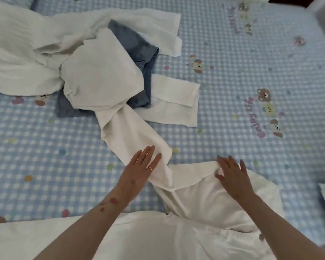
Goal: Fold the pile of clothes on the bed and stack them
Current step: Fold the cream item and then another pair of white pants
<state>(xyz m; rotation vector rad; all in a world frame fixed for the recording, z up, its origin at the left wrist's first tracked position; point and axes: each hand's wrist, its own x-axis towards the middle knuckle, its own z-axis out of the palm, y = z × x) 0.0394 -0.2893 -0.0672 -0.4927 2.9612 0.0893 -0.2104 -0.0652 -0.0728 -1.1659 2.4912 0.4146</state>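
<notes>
White garment (204,196) lies spread at the bed's (251,62) near edge, one long sleeve trailing up toward the pile (94,72). That pile, crumpled white pieces over a blue-grey one (137,45), sits unfolded toward the far left corner.

bed cover (233,59): pale blue and white gingham check, printed all over.
cartoon bears (264,95): brown, cream and pale yellow heads on the check; lilac lettering (251,113) beside them.
dots (28,178): scattered pastel spots, yellow, pink, green and blue.
pile of clothes (94,59): mostly plain white, no print visible.
blue garment (133,45): dusty slate blue, plain, showing from under the white pieces.
white garment (204,196): plain white, nearest the camera, under both hands.
long white piece (128,132): same plain white, runs from pile toward the left hand (143,166).
ring (150,168): gold band on a left-hand finger.
</notes>
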